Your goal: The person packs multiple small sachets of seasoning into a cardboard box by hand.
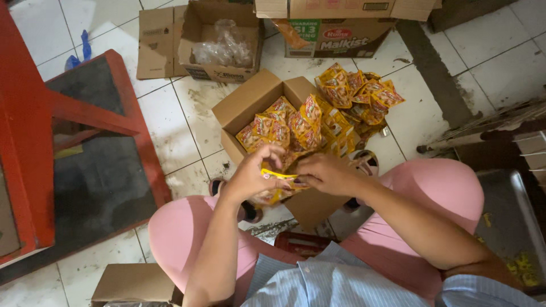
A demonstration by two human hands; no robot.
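On the dirty white tiled floor (170, 125), an open brown cardboard box (242, 105) stands part-filled with yellow foil sachets (284, 128); more lie heaped beside it. Both hands, left hand (250, 176) and right hand (327, 173), pinch one sachet strip (277, 175) over the box.

- Lit softly and evenly from above, brightest on the white floor tiles (170, 122).
- Dimmed toward the right edge and lower corners.
- Blurred slightly at both hands.
- Bent outward at the edges by a wide lens.
- Cast only faint shadows.
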